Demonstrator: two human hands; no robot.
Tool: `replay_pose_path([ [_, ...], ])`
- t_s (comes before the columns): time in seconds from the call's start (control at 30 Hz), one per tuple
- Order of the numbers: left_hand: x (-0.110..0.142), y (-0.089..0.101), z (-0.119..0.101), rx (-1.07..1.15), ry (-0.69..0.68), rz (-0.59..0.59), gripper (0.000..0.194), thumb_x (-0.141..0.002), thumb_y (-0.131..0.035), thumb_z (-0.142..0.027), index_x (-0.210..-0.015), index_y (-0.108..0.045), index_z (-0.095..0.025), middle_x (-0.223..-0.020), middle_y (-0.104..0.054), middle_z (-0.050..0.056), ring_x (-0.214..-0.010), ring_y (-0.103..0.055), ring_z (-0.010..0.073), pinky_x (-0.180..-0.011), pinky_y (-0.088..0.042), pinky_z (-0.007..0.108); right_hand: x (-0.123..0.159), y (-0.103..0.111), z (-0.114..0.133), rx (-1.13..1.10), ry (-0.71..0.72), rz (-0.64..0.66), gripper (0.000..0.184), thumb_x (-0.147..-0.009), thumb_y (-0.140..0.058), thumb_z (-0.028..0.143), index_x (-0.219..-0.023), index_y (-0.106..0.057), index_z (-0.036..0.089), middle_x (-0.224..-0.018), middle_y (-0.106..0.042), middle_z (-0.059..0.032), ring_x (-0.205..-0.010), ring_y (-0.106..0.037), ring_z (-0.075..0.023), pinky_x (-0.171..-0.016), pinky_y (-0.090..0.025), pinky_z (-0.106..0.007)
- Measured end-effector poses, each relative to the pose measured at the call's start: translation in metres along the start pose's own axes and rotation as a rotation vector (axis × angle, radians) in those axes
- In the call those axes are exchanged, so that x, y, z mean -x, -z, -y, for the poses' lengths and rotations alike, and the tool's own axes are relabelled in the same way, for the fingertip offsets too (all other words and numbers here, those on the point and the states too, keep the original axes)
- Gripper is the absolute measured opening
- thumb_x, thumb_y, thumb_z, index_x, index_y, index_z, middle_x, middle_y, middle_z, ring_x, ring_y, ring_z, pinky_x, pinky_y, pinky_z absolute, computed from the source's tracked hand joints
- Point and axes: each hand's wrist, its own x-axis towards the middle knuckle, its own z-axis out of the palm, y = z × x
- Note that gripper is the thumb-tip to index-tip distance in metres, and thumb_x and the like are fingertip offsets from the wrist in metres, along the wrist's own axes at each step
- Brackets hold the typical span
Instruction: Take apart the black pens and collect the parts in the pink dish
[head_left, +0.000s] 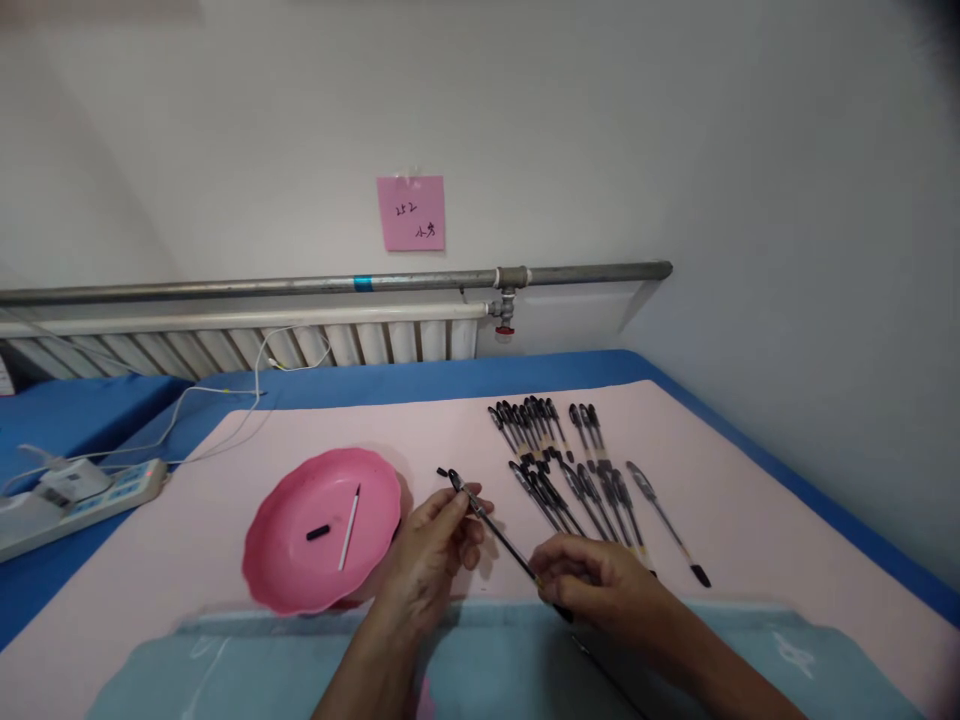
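A capped black pen slants between my two hands above the table. My left hand pinches it just below the cap, with the fingers closed. Lower down, my right hand grips the pen close to its dark tail end. A small black piece lies on the pink surface just beyond my left fingertips. To the right of the held pen, several similar pens lie in rows, and one pen rests apart from them. A thin dark rod lies on the blue cloth under my right wrist.
At left, a pink scalloped dish holds a white stick with a dark tip and a black cap. A power strip with white cables is further left. A radiator and metal pipe run along the wall.
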Motion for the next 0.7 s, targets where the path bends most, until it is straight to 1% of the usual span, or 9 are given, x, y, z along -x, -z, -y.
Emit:
replay_pose_path([
  [0.07,-0.001,0.0,-0.002,0.032,-0.006,-0.012,0.033,-0.063,-0.074,-0.034,-0.084,-0.063,-0.01,-0.075,-0.064,0.006,-0.049,-0.049,0.0054,-0.04,-0.034,0.016,0.001,0.0,0.001,0.012,-0.008,0.005,0.016,-0.062,-0.057,0.026,-0.073,-0.063,0.017,-0.059,-0.054,0.0024,-0.056,-0.046,-0.0103,-0.051,-0.033,-0.02],
  [0.17,-0.004,0.004,-0.004,0.067,-0.018,-0.045,0.031,-0.063,-0.074,-0.031,-0.083,-0.063,-0.011,-0.073,-0.063,0.005,-0.05,-0.05,0.0057,-0.041,-0.035,0.016,0.0,0.003,0.001,0.024,-0.014,0.046,0.014,-0.061,-0.056,0.026,-0.07,-0.063,0.017,-0.057,-0.05,0.0036,-0.054,-0.043,-0.0097,-0.051,-0.032,-0.02],
  [0.27,-0.009,0.01,-0.005,0.062,-0.063,-0.121,0.029,-0.064,-0.073,-0.031,-0.084,-0.063,-0.013,-0.075,-0.064,0.004,-0.052,-0.05,0.0062,-0.044,-0.036,0.016,0.001,0.007,0.003,0.004,-0.023,0.047,0.012,-0.06,-0.055,0.025,-0.066,-0.062,0.018,-0.056,-0.05,0.0038,-0.052,-0.041,-0.0091,-0.049,-0.031,-0.02],
  [0.33,-0.012,0.015,-0.003,-0.006,-0.1,-0.179,0.027,-0.065,-0.071,-0.034,-0.081,-0.062,-0.014,-0.075,-0.063,0.004,-0.052,-0.05,0.0066,-0.044,-0.034,0.017,0.001,0.009,0.004,-0.027,-0.033,0.043,0.011,-0.059,-0.055,0.024,-0.065,-0.061,0.018,-0.054,-0.049,0.0043,-0.05,-0.039,-0.0083,-0.047,-0.029,-0.019],
  [0.4,-0.015,0.019,0.001,-0.163,-0.145,-0.243,0.025,-0.067,-0.068,-0.037,-0.076,-0.061,-0.015,-0.067,-0.061,0.002,-0.049,-0.047,0.0076,-0.044,-0.032,0.018,0.001,0.011,0.004,-0.056,-0.047,0.04,0.011,-0.057,-0.055,0.024,-0.064,-0.06,0.018,-0.053,-0.048,0.0051,-0.047,-0.036,-0.0074,-0.043,-0.027,-0.018],
  [0.47,-0.017,0.024,0.005,-0.412,-0.217,-0.304,0.022,-0.069,-0.065,-0.038,-0.071,-0.061,-0.016,-0.059,-0.057,0.0,-0.048,-0.046,0.0097,-0.046,-0.032,0.02,0.0,0.013,0.002,-0.069,-0.05,0.034,0.012,-0.056,-0.055,0.024,-0.066,-0.06,0.018,-0.054,-0.05,0.0052,-0.046,-0.035,-0.0067,-0.042,-0.026,-0.018],
  [0.53,-0.018,0.027,0.008,-0.681,-0.311,-0.348,0.017,-0.071,-0.063,-0.034,-0.07,-0.062,-0.018,-0.057,-0.056,0.0,-0.051,-0.048,0.0121,-0.05,-0.031,0.022,-0.001,0.014,0.0,-0.068,-0.052,0.019,0.015,-0.057,-0.056,0.025,-0.069,-0.06,0.018,-0.056,-0.052,0.0047,-0.045,-0.035,-0.0062,-0.041,-0.025,-0.018],
  [0.6,-0.018,0.029,0.009,-0.893,-0.364,-0.357,0.012,-0.072,-0.062,-0.031,-0.068,-0.062,-0.019,-0.058,-0.057,0.001,-0.052,-0.048,0.0135,-0.052,-0.03,0.024,-0.002,0.014,-0.001,-0.067,-0.055,-0.016,0.016,-0.057,-0.056,0.026,-0.07,-0.06,0.018,-0.055,-0.051,0.0049,-0.044,-0.034,-0.0061,-0.041,-0.025,-0.018],
  [0.7,-0.018,0.031,0.01,-1.039,-0.391,-0.343,0.011,-0.071,-0.063,-0.027,-0.064,-0.061,-0.019,-0.055,-0.054,0.002,-0.05,-0.045,0.0146,-0.053,-0.027,0.026,-0.001,0.015,0.0,-0.057,-0.072,-0.053,0.017,-0.056,-0.056,0.029,-0.07,-0.06,0.018,-0.053,-0.049,0.0054,-0.043,-0.033,-0.0063,-0.04,-0.024,-0.019],
])
